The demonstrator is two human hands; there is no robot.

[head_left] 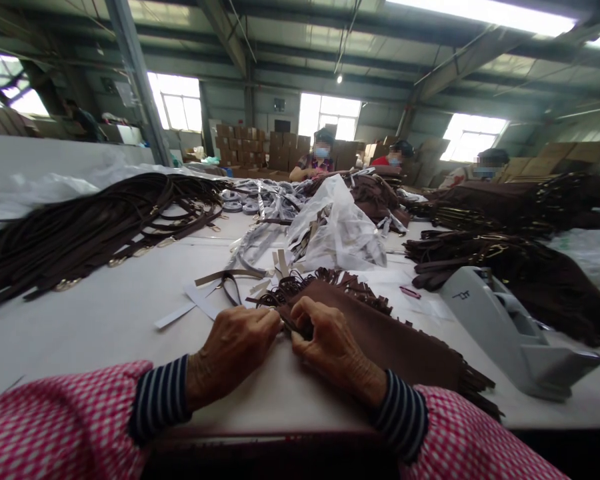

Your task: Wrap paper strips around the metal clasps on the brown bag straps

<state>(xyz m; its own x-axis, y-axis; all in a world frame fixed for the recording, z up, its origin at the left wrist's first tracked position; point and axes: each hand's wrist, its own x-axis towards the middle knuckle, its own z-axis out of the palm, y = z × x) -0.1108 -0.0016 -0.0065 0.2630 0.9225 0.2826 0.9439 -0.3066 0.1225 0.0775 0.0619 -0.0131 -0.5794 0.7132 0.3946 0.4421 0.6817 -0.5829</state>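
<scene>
A flat brown fringed bag (380,333) lies on the white table in front of me, its fringe spreading along the far and right edges. My right hand (327,337) is closed on its near left corner, thumb and fingers pinching the edge. Just left of that corner, my left hand (240,347) is closed too, with fingertips almost meeting the right hand's. What the left fingers grip is mostly hidden; a small shiny bit shows between the hands. Beyond the left hand are a thin dark strap loop (231,288) and pale paper strips (180,313).
Brown straps with gold clasps (105,220) are heaped at left. A grey tape dispenser (515,340) stands at right, before piled brown bags (520,267). Crumpled clear plastic (337,227) and wrapped straps fill the middle. Several co-workers sit across the table.
</scene>
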